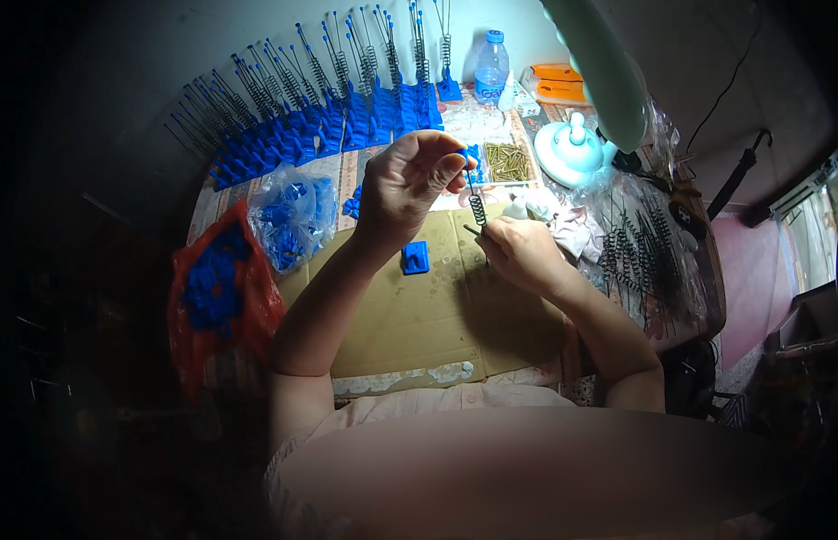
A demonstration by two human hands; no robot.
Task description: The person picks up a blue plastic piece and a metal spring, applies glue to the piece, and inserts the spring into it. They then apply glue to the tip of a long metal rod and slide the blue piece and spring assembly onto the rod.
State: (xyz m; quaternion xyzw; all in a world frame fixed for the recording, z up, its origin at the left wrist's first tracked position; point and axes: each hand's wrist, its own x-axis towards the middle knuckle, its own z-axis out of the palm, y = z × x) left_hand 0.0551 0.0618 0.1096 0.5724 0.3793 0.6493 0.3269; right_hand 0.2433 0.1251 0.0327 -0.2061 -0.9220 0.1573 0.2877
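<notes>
With the middle of the cardboard taken as the clock's centre, one counter (pixel 349 169) under a patterned cloth carries everything, and one brown cardboard sheet (pixel 410 333) lies before the person. From 10 to 12 o'clock stand close-packed rows of spring pieces on blue bases (pixel 369 117), too overlapped to count; one more spring piece (pixel 449 88) stands apart at 12. One red bag (pixel 178 279) lies open at 9, holding uncounted blue parts (pixel 214 288); one clear bag (pixel 293 216) with more sits at 10. One pale lamp base (pixel 563 157) stands between 1 and 2, and one heap of black springs (pixel 644 247), too tangled to count, lies between 2 and 3. The two hands work above the sheet: the left hand's (pixel 410 184) grip is pinched, thumb against finger, on the blue tip of one black spring (pixel 477 211); the right hand's (pixel 522 252) grip is closed around its lower end. That spring hangs nearly upright between them, toward 1 o'clock. One blue-capped bottle (pixel 491 67) and one orange packet (pixel 560 85) stand farther off, from 12 to 1. One shallow tray at 1 holds brass screws (pixel 509 162), too many to count, beside tiny blue pieces (pixel 474 162). One square blue block (pixel 415 258) rests on the sheet, just toward 11.
</notes>
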